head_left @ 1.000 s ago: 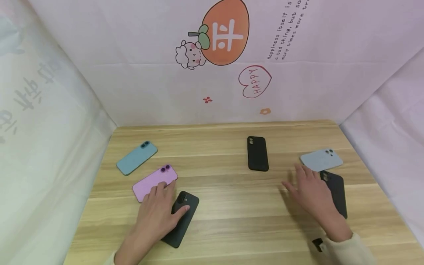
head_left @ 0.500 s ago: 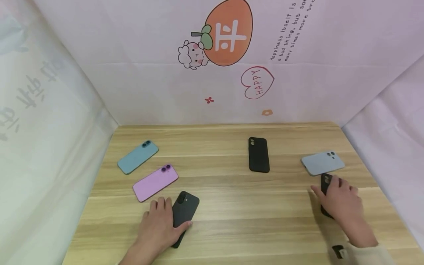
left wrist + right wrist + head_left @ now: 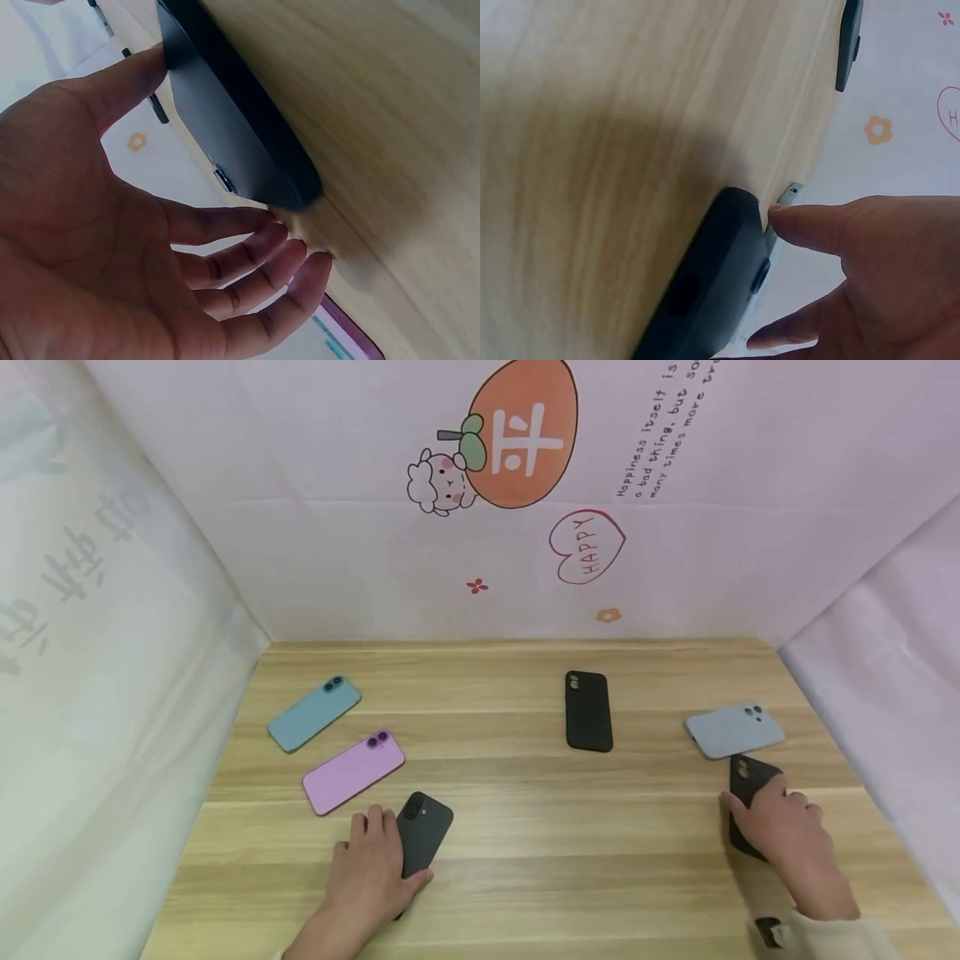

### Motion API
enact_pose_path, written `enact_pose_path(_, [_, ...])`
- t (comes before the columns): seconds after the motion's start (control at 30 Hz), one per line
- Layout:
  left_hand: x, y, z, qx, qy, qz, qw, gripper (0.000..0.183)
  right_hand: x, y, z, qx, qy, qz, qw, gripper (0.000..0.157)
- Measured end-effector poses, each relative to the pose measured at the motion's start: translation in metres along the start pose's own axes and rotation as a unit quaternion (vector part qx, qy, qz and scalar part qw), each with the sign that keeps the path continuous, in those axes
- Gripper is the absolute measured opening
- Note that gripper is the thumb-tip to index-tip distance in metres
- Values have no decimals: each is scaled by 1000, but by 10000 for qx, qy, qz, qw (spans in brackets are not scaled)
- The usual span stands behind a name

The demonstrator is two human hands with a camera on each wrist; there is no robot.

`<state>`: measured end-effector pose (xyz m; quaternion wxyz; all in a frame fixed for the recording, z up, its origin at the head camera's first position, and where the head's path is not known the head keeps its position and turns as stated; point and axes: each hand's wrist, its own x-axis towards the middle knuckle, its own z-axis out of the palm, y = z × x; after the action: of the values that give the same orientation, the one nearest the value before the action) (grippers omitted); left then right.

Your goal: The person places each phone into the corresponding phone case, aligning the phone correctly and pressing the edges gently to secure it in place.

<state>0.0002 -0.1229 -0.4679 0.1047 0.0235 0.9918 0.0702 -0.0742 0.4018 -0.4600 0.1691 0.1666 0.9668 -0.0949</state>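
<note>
My left hand (image 3: pixel 367 870) grips a dark grey phone (image 3: pixel 426 833) by its long edges, thumb on the right side and fingers on the left. In the left wrist view the thumb meets the edge of the phone (image 3: pixel 210 90), and the fingertips bunch at its far corner. On the right, my right hand (image 3: pixel 789 827) holds a black phone case (image 3: pixel 750 787) with camera cut-outs, thumb at its left edge, fingers over its right side. That case (image 3: pixel 712 277) fills the lower middle of the right wrist view. The palms hide the near ends of both.
A pink phone (image 3: pixel 354 772) and a light blue phone (image 3: pixel 313 714) lie at left. Another black phone case (image 3: pixel 588 712) lies right of centre at the back. A pale blue phone case (image 3: pixel 733 732) lies just beyond the right hand. White printed cloth (image 3: pixel 360 560) walls the wooden table (image 3: pixel 525 843).
My left hand has drawn back from beside the pink phone and closed on the dark grey phone. My right hand has moved right onto the black case, its thumb coming in against the edge.
</note>
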Motion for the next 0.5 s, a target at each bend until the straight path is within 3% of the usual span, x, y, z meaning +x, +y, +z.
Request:
enact_pose_path(0.27, [-1,2,-1,-227,148,83,9996,85,3,3,4,-56,268,-102,9996,81])
enact_pose_path(0.5, [2,1,-1,-572,105,-11,9983,85,10,9,-1,229,89,169,9996,99])
